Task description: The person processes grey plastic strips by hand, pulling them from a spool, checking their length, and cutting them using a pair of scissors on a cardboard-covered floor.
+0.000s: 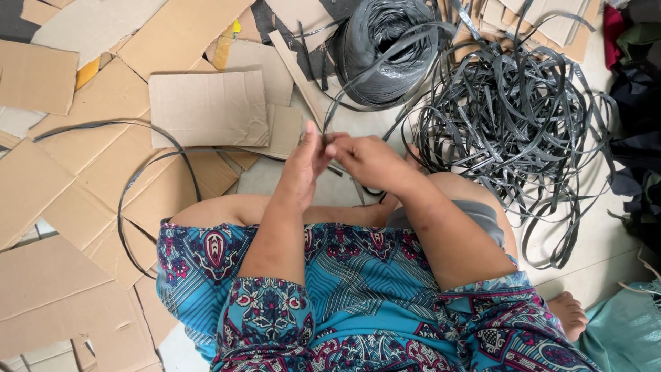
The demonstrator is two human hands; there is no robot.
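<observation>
Black plastic strap (pixel 148 162) pinched at frame centre between left hand (pixel 303 169) and right hand (pixel 368 162), both closed on it. Long run leaving toward 9 o'clock, looping down to 7 over cardboard sheets (pixel 206 107). Strap end hidden inside fingers. Toward 12, grey strap roll (pixel 385 48); toward 2, tangled strap pile (pixel 513 117), strands indistinguishable.

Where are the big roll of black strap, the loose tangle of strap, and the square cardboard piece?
roll of black strap (pixel 387 52), head view, on its wound side.
loose tangle of strap (pixel 509 117), head view, on its dense middle.
square cardboard piece (pixel 206 109), head view, on its flat centre.
</observation>
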